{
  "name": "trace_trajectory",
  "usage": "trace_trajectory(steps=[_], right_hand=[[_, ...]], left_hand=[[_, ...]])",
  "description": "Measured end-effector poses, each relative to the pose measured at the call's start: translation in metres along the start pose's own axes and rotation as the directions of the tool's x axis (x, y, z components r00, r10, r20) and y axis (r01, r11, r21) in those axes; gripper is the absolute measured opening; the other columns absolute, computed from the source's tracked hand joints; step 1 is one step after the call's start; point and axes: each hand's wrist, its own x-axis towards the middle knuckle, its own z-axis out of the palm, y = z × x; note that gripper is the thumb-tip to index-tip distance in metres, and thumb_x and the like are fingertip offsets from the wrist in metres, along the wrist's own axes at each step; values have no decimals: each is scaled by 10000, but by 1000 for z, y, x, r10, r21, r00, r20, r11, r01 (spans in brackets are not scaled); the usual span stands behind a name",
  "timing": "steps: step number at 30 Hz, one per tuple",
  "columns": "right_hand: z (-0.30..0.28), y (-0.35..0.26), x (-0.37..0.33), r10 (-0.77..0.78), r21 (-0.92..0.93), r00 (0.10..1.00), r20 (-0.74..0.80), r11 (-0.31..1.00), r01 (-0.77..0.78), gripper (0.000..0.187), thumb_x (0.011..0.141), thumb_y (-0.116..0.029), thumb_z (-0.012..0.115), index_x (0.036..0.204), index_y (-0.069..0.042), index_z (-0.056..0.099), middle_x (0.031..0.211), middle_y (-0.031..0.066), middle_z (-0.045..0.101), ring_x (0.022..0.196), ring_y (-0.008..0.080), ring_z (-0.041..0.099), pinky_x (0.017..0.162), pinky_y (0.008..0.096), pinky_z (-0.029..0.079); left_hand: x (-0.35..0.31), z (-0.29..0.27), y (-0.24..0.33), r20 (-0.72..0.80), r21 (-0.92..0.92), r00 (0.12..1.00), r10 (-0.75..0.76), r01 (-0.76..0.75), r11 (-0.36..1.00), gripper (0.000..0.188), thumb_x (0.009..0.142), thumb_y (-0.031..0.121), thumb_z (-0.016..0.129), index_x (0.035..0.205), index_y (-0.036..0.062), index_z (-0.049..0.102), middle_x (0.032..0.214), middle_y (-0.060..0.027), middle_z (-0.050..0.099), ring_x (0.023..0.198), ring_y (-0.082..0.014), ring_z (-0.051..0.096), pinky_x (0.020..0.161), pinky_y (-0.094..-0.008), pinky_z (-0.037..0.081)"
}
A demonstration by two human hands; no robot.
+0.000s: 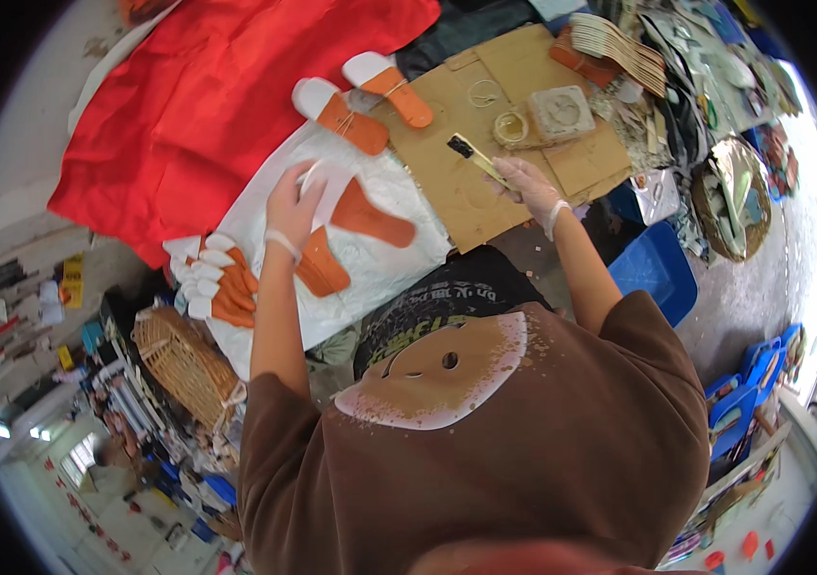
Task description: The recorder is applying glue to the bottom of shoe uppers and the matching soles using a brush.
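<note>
My right hand (pixel 531 190), in a thin clear glove, is closed round the handle of a small brush (pixel 477 158) with dark bristles. It hovers over the near right part of a brown cardboard sheet (pixel 471 196). At the left, my left hand (pixel 295 206) pinches the white end of an orange-and-white insole (pixel 373 216); this end is slightly blurred. Below that lies another insole (pixel 323 266) on a white sheet (pixel 379 283). A fanned pile of insoles (pixel 231 292) rests left of my left wrist. Beyond my hands are two tied insole bundles (pixel 351 123) (pixel 399 91).
On the cardboard sit a whitish square tub (pixel 562 115) and a small round dish (pixel 511 127). Brown and striped strips (pixel 617 53) are stacked behind. Red cloth (pixel 236 86) covers the far left. A blue crate (pixel 657 273) stands at right, a wicker basket (pixel 178 369) at left.
</note>
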Motion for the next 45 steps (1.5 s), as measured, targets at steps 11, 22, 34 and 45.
trace_trajectory(steps=[11,22,34,45], right_hand=[[62,-88,-12,-794,-679,539,281,233,697,215,764,-230,788,857,-69,682,827,84,661,728,263,632,630,334,489],[63,-90,-20,-410,-546,730,547,487,682,175,784,-190,768,841,-53,676,778,72,634,695,220,603,626,312,472],[14,-77,-18,-391,-503,918,62,783,367,115,823,-92,733,827,-12,650,742,4,592,717,65,535,665,226,442],[95,-9,-27,-772,-648,615,-158,551,525,170,801,-140,761,801,-21,641,687,92,582,634,161,554,621,261,457]], left_hand=[[31,4,46,370,-483,920,-127,307,820,451,942,247,585,1276,-48,513,1117,-87,652,1027,-152,615,888,-271,477],[25,-11,26,299,-643,945,-132,302,704,358,936,211,597,1196,-32,560,1070,-83,661,948,-144,640,825,-284,511],[-15,-23,32,-267,-808,935,-234,-86,582,423,892,64,594,1276,-6,433,1127,-146,585,989,-240,627,816,-395,555],[-83,88,60,-461,-665,880,-110,-260,700,346,775,-64,597,1040,91,437,998,-15,431,959,-108,445,874,-261,395]])
